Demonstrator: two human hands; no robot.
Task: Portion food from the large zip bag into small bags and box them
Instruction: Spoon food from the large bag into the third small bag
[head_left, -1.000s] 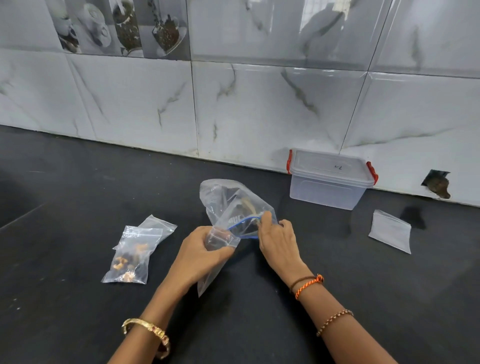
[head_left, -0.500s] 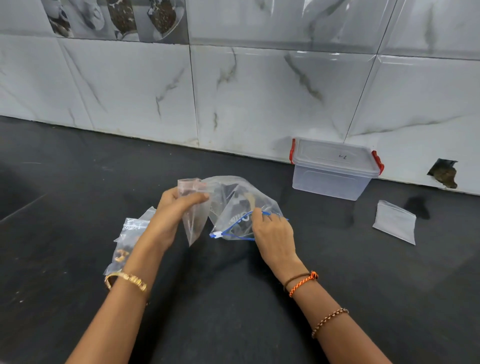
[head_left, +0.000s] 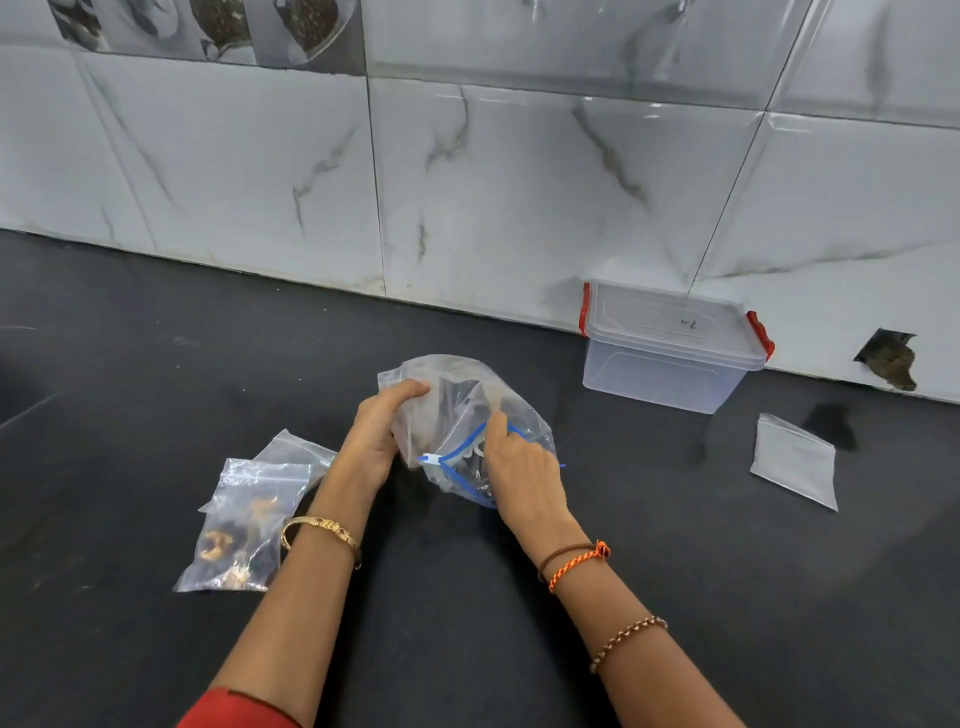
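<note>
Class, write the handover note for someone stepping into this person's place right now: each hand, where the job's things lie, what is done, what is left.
Left hand: grips the far side of the large zip bag, a small bag apparently bunched in the same grip.
Right hand: fingers at the bag's blue zip opening.
Filled small bag: flat on the dark counter, left of the hands, an empty one tucked behind it.
Spare small bag: on the counter, right.
Lidded box: against the wall, closed.
Done: one portion bagged.
Left: further portions, then open the box and pack the bags.
</note>
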